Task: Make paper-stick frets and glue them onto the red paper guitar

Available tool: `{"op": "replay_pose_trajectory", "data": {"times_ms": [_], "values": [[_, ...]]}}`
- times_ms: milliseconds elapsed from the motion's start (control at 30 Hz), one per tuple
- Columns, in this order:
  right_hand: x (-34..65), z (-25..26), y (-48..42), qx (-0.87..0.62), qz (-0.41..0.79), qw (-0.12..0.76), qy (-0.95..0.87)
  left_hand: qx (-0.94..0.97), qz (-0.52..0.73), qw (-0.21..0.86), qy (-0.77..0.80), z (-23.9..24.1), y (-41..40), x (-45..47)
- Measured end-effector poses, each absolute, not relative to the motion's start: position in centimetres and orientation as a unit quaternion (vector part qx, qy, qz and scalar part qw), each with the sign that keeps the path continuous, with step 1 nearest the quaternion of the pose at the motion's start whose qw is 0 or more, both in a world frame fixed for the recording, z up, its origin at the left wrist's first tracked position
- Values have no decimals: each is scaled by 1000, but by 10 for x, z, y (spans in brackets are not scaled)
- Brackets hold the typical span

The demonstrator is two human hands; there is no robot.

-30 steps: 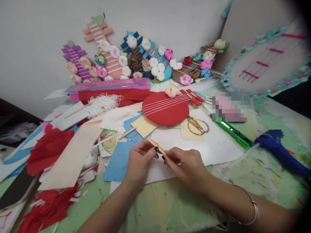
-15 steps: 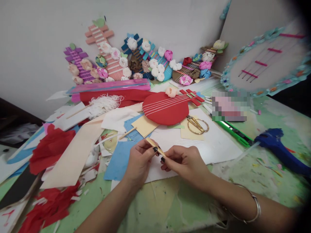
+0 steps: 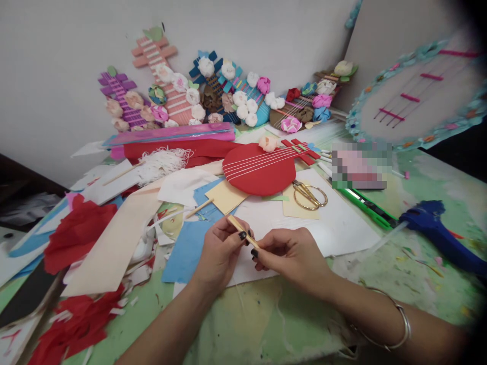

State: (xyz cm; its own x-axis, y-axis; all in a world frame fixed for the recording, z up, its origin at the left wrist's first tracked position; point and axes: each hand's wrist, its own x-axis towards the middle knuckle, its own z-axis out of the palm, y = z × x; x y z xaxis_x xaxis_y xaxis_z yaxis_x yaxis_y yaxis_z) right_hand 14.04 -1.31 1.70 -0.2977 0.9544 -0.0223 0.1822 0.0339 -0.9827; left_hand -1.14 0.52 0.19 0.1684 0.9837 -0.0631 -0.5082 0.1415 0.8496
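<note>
Both hands meet over a white sheet (image 3: pixel 335 228) near the table's front edge. My left hand (image 3: pixel 220 251) and my right hand (image 3: pixel 291 253) pinch a narrow cream paper strip (image 3: pixel 239 226) between fingertips, the strip slanting up to the left. A silver bangle (image 3: pixel 399 324) rings my right wrist. Beyond the hands lies a red paper guitar (image 3: pixel 262 167) with white strings, and gold scissors (image 3: pixel 310 195) rest beside it on a cream piece.
A blue glue gun (image 3: pixel 437 230) and a green utility knife (image 3: pixel 365 205) lie at right. Red crepe paper (image 3: pixel 76 230), a cream band (image 3: pixel 114 243) and blue paper (image 3: pixel 186 248) crowd the left. Several flower-decorated paper guitars (image 3: pixel 213 94) lean on the wall; a round teal-edged piece (image 3: pixel 418 96) stands at right.
My hands have stayed over the white sheet, fingers shifting slightly along the cream strip. The view has shifted a little; nothing else on the table has moved.
</note>
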Motion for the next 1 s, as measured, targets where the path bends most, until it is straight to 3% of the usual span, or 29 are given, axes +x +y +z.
{"op": "replay_pose_trajectory", "data": {"times_ms": [200,533,1000], "values": [[142,13,-14,-460,522,381,-608,370,548,662,354,4,3,-13],[141,12,-16,-503,392,383,-668,348,587,621,387,3,9,-18],[141,15,-14,-462,583,359,-563,307,591,644,375,8,8,-16]]}}
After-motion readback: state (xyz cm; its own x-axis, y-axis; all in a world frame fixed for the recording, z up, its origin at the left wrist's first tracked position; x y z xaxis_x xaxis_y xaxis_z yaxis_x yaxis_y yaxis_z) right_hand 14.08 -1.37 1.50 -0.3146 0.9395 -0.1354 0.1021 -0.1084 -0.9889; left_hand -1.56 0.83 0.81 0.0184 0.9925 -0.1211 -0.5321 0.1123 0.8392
